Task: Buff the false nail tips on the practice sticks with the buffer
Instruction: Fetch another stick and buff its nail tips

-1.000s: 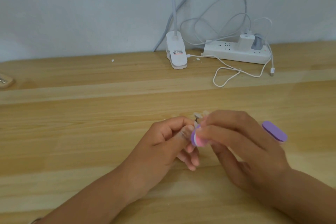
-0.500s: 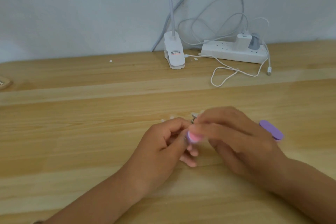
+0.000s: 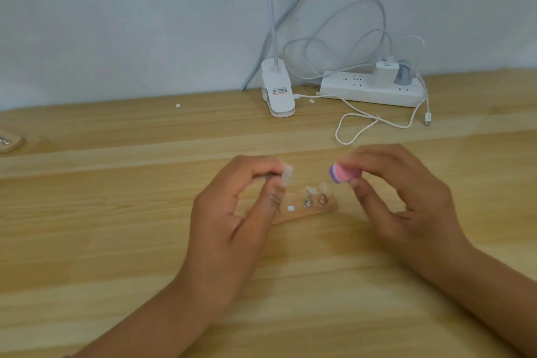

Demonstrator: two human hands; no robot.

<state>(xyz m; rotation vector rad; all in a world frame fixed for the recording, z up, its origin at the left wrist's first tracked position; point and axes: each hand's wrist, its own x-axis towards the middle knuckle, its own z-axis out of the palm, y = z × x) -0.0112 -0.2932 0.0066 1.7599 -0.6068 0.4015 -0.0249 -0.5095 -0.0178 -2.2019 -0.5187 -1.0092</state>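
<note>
Head view looks down on two hands raised just over the pale wooden table [image 3: 116, 241], and right now they are apart. The left hand [image 3: 232, 212] has thumb and forefinger pinched tight on a small practice stick [image 3: 268, 177], blurred here, with its milky translucent false nail tip [image 3: 286, 176] poking out just past the fingertips toward the other hand. The right hand [image 3: 406, 197] clamps the chunky pink-and-purple layered foam buffer [image 3: 343, 174], fingers on top and thumb beneath, its striped end jutting toward that tip. There is open air between the two, no contact. Below that gap sits a short light wooden holder strip [image 3: 305, 213] with two more clear tips on metal-footed sticks [image 3: 309, 196] standing in it, and a white spot [image 3: 290, 208] at the end nearer the left pinch; what that spot is, I cannot tell. It looks like a pause between passes on the held tip. To do this well, bring a flat face of the buffer onto the tip, not a corner, and back the tip with the left thumb, since plastic this thin probably flexes. Keep the strokes short and light, following the curve. The pinch should sit close under the tip so the stick cannot twist. Far beyond both grips, by the wall, are a white clip lamp [image 3: 277, 93], a white power strip [image 3: 372, 91] and a looped white cable [image 3: 363, 125].
</note>
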